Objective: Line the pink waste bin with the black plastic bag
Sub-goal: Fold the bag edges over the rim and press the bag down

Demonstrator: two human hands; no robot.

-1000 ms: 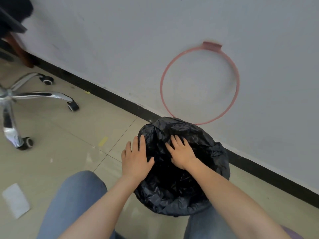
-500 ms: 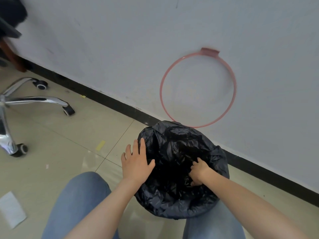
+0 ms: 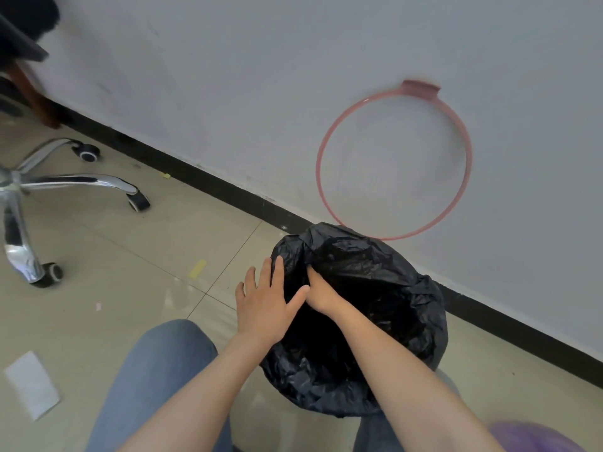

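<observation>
since the last frame your right hand (image 3: 321, 293) crossed to the bag's (image 3: 375, 275) left rim, gripping the plastic (fingertips hidden); left hand (image 3: 266, 300) flat, released.

Crinkled, glossy thin plastic on the black bag (image 3: 375, 288). Smooth pink plastic on the ring (image 3: 329, 141) against the matt painted wall (image 3: 261, 76). Mirror-bright chrome on the chair base (image 3: 65, 182). Polished, reflective tiles across the floor (image 3: 114, 256). Soft blue denim over the knee (image 3: 156, 370). Flat white paper scrap (image 3: 31, 383).
</observation>
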